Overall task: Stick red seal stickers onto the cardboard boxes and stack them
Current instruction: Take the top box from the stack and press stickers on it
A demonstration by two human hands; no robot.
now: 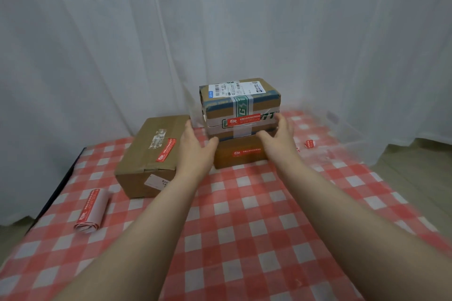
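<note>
Left hand (195,146): I see it spread, fingers straight, holding nothing; the thumb reaches the top box (241,105) at its lower left corner, though blur keeps me from calling it contact.
Right hand (278,133): also spread, straight fingers laid along the top box's right side, gripping nothing.
Top box: sits on the bottom box (227,156) at the far middle of the table, a red seal sticker (241,121) across its front.
Bottom box: second sticker (247,153) on its near face.
Third box (146,168): left of the stack, apart from it, a sticker on its top.
Sticker roll (91,210): near left on the checked tablecloth (244,215).
</note>
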